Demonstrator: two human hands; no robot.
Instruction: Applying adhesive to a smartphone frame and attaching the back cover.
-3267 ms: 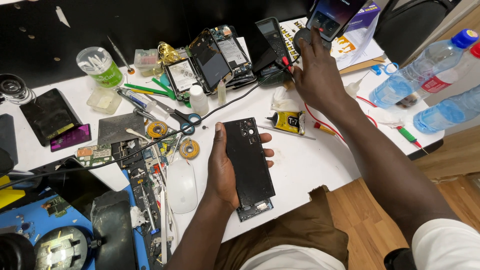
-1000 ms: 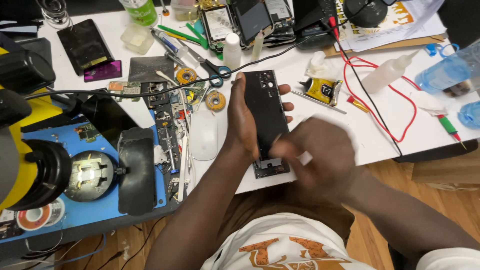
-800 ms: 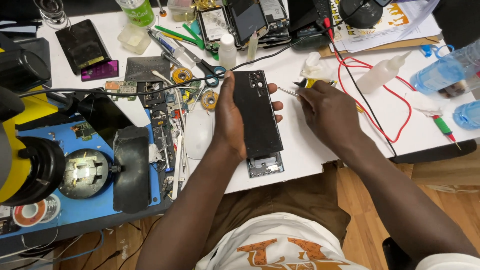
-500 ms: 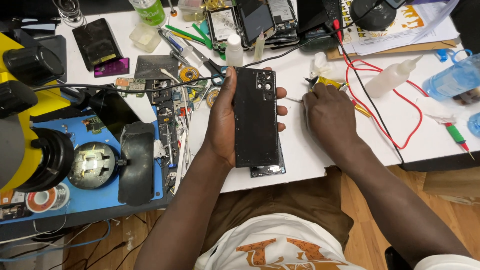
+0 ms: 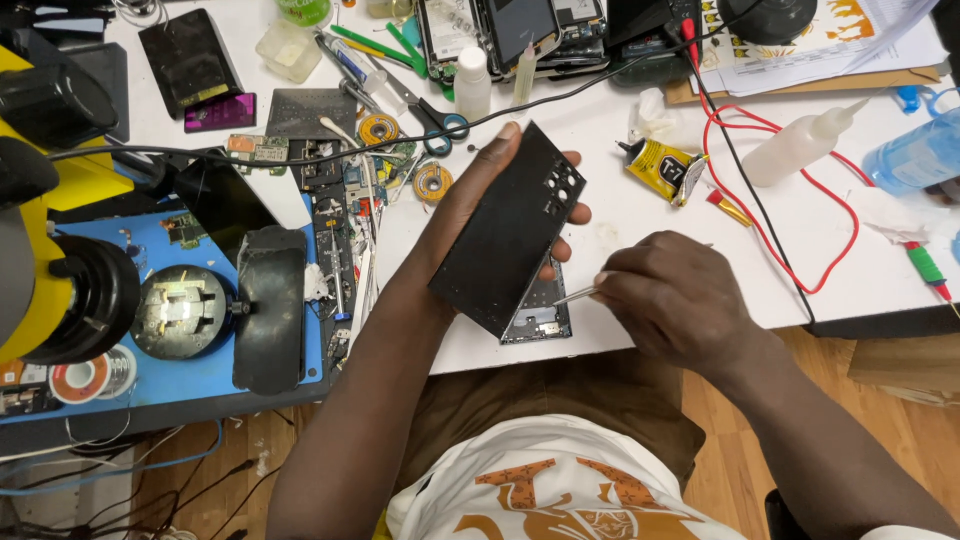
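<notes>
My left hand [image 5: 462, 215] grips a black phone back cover [image 5: 510, 228] with camera holes, tilted and lifted off the opened phone body [image 5: 540, 312] that lies flat beneath it on the white table [image 5: 620, 215]. My right hand [image 5: 670, 300] pinches thin metal tweezers [image 5: 572, 295], their tip pointing at the phone body's right edge just below the cover. The rest of the phone body is hidden under the cover.
A yellow glue tube [image 5: 662, 165], red cable [image 5: 800, 225], squeeze bottle [image 5: 800, 150], solder reels [image 5: 432, 182], scissors [image 5: 430, 115] and stacked phones [image 5: 510, 30] crowd the table's far side. A blue mat [image 5: 200, 330] and a yellow-black microscope [image 5: 50, 230] stand at left.
The right hand picked up tweezers near the glue tube and brought them back to the phone. The left hand has tilted the back cover up and away from the phone body.
</notes>
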